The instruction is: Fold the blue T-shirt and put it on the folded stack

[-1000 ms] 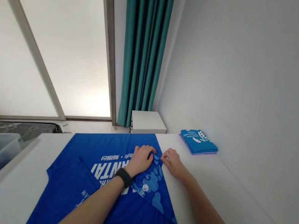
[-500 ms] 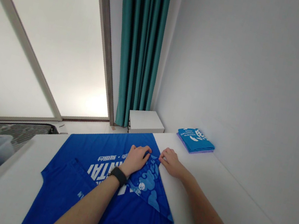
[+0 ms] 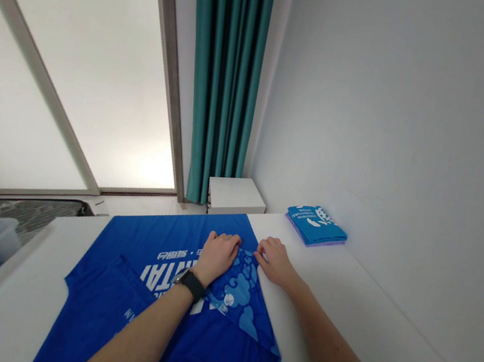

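Lying on the table (image 3: 18, 279), the shirt (image 3: 222, 361) has the left hand (image 3: 218, 256) and right hand (image 3: 276, 262), slightly apart, curled at its patterned flap (image 3: 241, 293). Whether either pinches is unclear; uneven tugging could wrinkle the flap.

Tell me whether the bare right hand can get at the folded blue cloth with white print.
Probably yes: only smooth white tabletop lies between the bare right hand and the folded blue cloth with white print, though that hand is busy at the spread blue shirt.

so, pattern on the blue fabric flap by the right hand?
Light blue, cloudlike shapes on the darker blue fabric flap; head view shows it.
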`<state>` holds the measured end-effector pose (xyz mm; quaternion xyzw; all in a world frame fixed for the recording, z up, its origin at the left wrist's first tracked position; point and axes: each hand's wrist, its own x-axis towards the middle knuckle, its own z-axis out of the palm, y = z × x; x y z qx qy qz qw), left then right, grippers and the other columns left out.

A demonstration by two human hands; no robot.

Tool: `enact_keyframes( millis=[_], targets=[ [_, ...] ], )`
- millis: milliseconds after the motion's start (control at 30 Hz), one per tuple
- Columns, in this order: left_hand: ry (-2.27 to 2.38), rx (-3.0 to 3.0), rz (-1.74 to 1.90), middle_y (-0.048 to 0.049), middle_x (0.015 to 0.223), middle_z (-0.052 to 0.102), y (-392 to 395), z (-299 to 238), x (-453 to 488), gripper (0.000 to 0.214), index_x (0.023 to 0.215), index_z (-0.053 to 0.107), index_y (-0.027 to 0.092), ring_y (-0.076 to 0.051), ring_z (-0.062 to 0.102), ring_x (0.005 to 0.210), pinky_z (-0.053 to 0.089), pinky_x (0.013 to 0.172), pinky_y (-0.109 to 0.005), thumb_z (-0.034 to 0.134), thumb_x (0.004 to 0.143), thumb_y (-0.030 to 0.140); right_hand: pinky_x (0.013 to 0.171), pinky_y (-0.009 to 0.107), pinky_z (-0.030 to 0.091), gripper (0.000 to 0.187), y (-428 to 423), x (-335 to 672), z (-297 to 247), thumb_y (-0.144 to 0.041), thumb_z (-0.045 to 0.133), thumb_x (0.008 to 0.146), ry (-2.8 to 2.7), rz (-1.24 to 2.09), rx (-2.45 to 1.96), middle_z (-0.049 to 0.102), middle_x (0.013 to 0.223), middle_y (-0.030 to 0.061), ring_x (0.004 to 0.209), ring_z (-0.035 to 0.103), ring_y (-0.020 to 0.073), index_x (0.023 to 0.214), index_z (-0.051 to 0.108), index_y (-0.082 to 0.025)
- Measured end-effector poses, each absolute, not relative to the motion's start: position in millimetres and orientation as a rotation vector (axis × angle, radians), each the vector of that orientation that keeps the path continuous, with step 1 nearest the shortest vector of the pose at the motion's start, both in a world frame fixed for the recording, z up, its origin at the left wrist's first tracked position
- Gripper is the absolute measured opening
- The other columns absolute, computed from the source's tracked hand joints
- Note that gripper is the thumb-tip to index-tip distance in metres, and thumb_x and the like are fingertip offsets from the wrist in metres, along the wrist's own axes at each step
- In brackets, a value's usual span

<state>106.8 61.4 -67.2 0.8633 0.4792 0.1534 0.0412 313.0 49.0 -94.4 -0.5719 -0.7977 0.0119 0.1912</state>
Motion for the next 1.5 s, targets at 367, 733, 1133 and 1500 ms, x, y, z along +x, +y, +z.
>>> enact_keyframes(
  millis=[367, 733, 1133, 1500],
  targets=[
    [1.213, 2.820, 0.421, -0.0065, 0.093, 0.068, 43, -38, 121, 0.019, 0.097, 0.059, 0.022, -0.023, 0.061, 0.091, 0.036, 0.084, -0.036, 0.040, 0.098, 0.023, 0.084, 0.033, 0.037, 0.011, 48, 314, -90, -0.025, 0.053, 0.093, -2.165, 0.145, -1.607, 0.060, 0.093, 0.0044, 0.093, 0.052, 0.0206, 0.086, 0.060, -0.021],
    [0.393, 3.152, 0.174, -0.0037, 0.087, 0.066, -31, -25, 101, 0.021, 0.094, 0.059, 0.022, -0.021, 0.060, 0.086, 0.038, 0.080, -0.035, 0.060, 0.090, 0.043, 0.097, 0.037, 0.037, 0.018, 42, 300, -88, -0.026, 0.056, 0.091, -2.152, 0.199, -1.445, 0.057, 0.110, 0.0062, 0.107, 0.050, 0.0211, 0.108, 0.059, -0.021],
    [0.298, 3.291, 0.354, -0.0002, 0.080, 0.064, -45, -37, 97, 0.009, 0.084, 0.056, 0.018, -0.016, 0.058, 0.078, 0.037, 0.073, -0.032, 0.059, 0.093, 0.019, 0.100, 0.039, 0.038, 0.024, 49, 304, -97, -0.029, 0.053, 0.095, -2.232, 0.135, -1.434, 0.057, 0.122, 0.0091, 0.115, 0.049, 0.0232, 0.117, 0.059, -0.021],
    [0.409, 3.181, 0.304, -0.0005, 0.081, 0.064, -44, -31, 88, 0.013, 0.082, 0.055, 0.020, -0.017, 0.057, 0.080, 0.036, 0.076, -0.034, 0.056, 0.094, 0.027, 0.099, 0.039, 0.039, 0.026, 52, 306, -101, -0.031, 0.053, 0.094, -2.219, 0.136, -1.459, 0.057, 0.121, 0.0094, 0.113, 0.050, 0.0234, 0.118, 0.059, -0.022]
  ],
)
